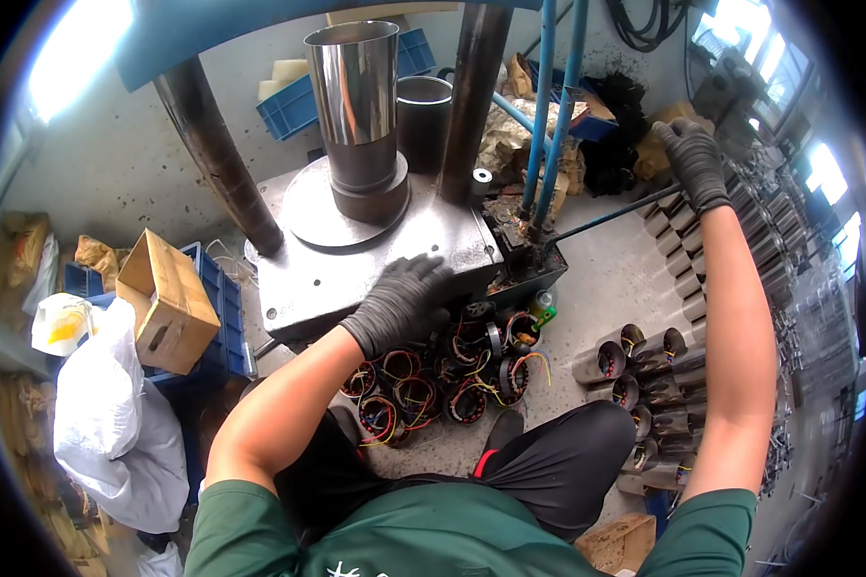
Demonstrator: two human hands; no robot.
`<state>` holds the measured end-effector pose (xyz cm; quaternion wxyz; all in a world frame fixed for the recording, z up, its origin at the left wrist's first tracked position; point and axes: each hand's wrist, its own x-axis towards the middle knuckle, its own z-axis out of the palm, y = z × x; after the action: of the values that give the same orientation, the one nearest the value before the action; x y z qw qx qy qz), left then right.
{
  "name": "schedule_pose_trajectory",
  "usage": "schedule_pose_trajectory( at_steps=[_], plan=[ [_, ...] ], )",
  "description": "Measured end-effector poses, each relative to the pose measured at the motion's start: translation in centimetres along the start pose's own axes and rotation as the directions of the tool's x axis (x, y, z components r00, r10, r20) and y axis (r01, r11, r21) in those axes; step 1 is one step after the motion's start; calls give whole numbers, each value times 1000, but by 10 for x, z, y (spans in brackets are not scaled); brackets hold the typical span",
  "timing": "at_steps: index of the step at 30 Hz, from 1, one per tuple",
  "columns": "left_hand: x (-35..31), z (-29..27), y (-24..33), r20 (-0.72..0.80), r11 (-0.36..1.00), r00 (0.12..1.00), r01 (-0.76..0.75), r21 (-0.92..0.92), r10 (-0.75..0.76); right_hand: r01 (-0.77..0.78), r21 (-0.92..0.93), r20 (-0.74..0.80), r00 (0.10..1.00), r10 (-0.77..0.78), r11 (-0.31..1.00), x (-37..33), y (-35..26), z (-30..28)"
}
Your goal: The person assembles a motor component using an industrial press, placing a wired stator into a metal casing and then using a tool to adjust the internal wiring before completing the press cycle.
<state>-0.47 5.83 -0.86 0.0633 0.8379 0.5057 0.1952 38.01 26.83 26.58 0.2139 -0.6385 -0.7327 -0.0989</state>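
Note:
My left hand (401, 296), in a dark grey glove, lies with its fingers stretched out at the front edge of the metal press bed (308, 279). It holds nothing. On the bed, a shiny metal cylinder (358, 87) stands upright on a darker ring base (371, 197) over a round plate (308, 216). Far out to the right, my gloved right hand (691, 162) is closed at the outer end of a long lever rod (621, 215). The rod runs to the pump unit beside the press; the hand hides its tip.
Several wound motor stators (417, 396) with coloured wires sit on the floor before the press. Metal sleeves (669, 358) stand in rows at right. A cardboard box (175, 308), blue crate (223, 308) and white sack (115, 423) are at left. Steel columns (223, 159) flank the cylinder.

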Motion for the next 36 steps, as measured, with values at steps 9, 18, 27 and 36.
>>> schedule_pose_trajectory(
  at_steps=[9, 18, 27, 36],
  plan=[
    [-18, -9, -22, -121, 890, 898, 438, 125, -424, -33, -28, -7, 999, 32, 999, -1, 0, 0],
    [-15, -5, -17, -72, 940, 940, 337, 58, -333, -9, -8, -26, 1000, 8, 1000, -4, -3, 0],
    [-7, -3, 33, 394, 930, 911, 31, -365, 124, 390, -337, -161, 873, -460, 857, -16, 53, 17],
    [12, -20, 31, -40, 932, 987, -160, -326, 156, 374, -24, 277, 893, -354, 927, -164, 99, 11]
  ],
)
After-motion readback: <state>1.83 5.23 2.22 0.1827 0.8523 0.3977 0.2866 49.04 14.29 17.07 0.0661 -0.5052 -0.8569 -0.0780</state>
